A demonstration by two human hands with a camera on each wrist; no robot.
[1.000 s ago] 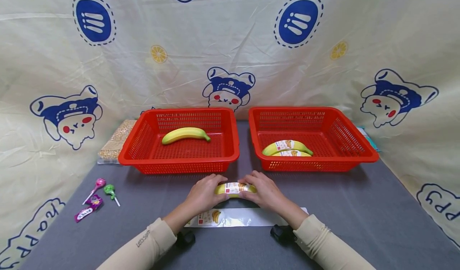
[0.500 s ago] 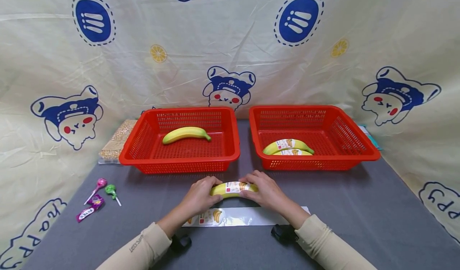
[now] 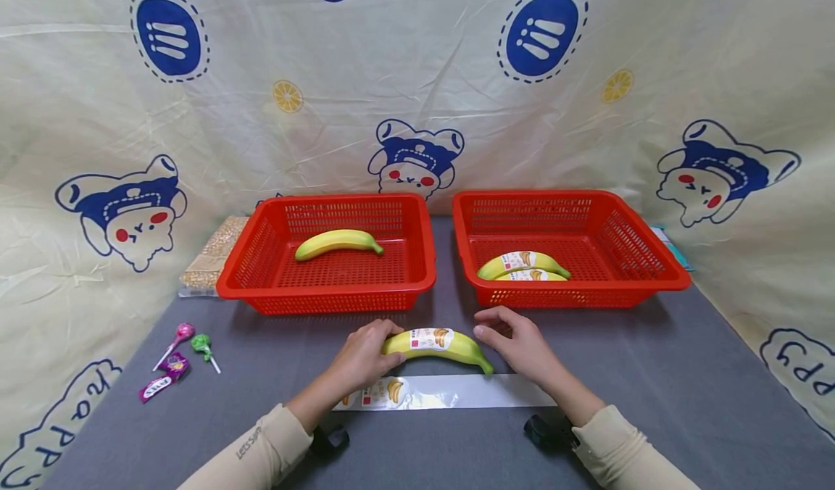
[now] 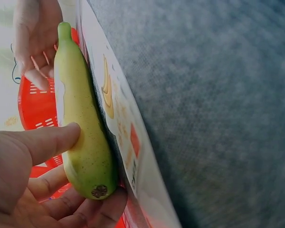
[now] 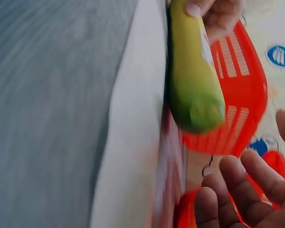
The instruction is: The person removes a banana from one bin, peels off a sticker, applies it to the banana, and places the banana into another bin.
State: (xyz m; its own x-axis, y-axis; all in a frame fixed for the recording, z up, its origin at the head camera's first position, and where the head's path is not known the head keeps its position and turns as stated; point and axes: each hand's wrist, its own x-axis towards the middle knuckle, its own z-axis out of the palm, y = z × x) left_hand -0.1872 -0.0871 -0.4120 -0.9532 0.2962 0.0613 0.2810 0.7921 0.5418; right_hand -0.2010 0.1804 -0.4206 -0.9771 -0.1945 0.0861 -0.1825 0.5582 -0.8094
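Observation:
In the head view a yellow banana (image 3: 464, 350) with a printed label (image 3: 430, 339) across its top lies in front of the two baskets. My left hand (image 3: 367, 352) grips its left end; the left wrist view shows the thumb on one side and fingers curled under the tip. Just off the stem end, my right hand (image 3: 515, 339) is apart from the banana, fingers loosely bent with nothing between them. A shiny white strip of labels (image 3: 470, 393) lies nearer me, with banana pictures printed at its left part.
The left red basket (image 3: 326, 301) holds one unlabelled banana (image 3: 338, 243). In the right red basket (image 3: 580, 296) lie two labelled bananas (image 3: 551, 267). A pink lollipop (image 3: 185, 330), a green lollipop (image 3: 201, 343) and purple-wrapped candy (image 3: 173, 364) sit at left, near a bag of grains (image 3: 212, 258).
My right hand has let go of the banana and moved right, uncovering its stem end. Earlier, my left hand shifted slightly left along the banana.

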